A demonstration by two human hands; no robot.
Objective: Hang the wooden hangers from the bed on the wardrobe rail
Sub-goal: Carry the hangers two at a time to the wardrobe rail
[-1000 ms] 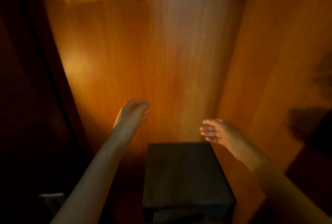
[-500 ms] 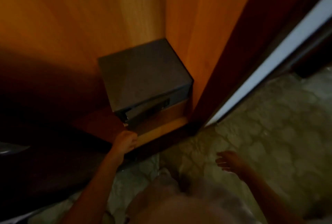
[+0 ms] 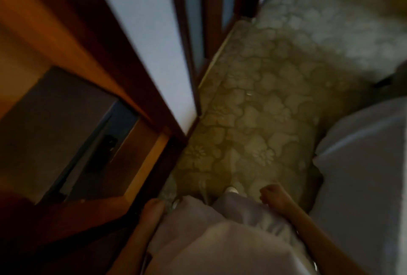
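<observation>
With the wardrobe (image 3: 55, 38) at left, the carpet (image 3: 264, 109) between and the bed (image 3: 363, 160) at right, no hanger or rail in view, this looks like the walk to fetch one: right hand (image 3: 271, 194) loosely curled and empty, left hand (image 3: 153, 208) too blurred to tell, next a reach onto the bed.

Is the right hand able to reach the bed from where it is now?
Probably yes. The right hand hangs loosely curled and holds nothing, the edge of the bed lies close beside it, and only patterned carpet shows between them.
</observation>
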